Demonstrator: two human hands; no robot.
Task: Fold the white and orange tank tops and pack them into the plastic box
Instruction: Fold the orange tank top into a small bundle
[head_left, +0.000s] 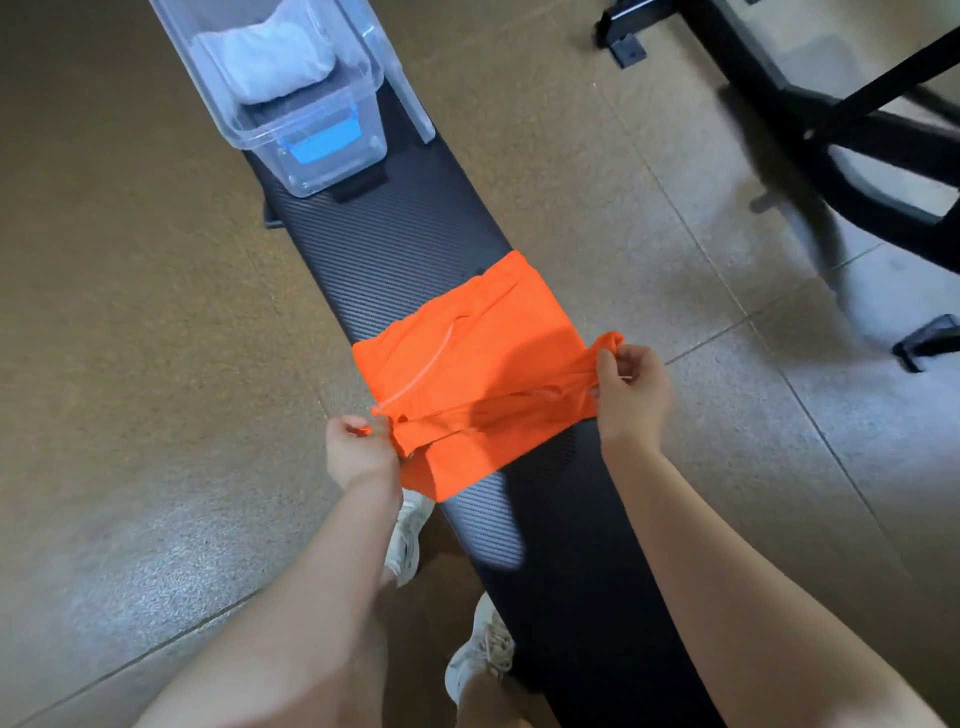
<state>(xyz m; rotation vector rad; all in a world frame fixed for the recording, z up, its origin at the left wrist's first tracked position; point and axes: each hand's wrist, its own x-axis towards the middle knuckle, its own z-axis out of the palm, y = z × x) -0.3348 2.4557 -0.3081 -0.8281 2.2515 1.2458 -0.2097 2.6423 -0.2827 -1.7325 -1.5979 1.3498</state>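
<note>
The orange tank top (483, 343) lies spread across a long black bench (405, 239). My left hand (358, 449) pinches its near left edge, where the fabric bunches. At the right edge my right hand (631, 389) pinches the cloth and lifts it slightly off the bench. Between the two hands the near part of the top is pulled taut. The clear plastic box (311, 135) stands at the far end of the bench, and the folded white tank top (270, 57) lies inside it.
The box lid (402, 88) leans against the right side of the box. A black metal frame (857, 130) stands on the tiled floor at the upper right. My feet in white shoes (480, 654) are beside the bench, below my arms.
</note>
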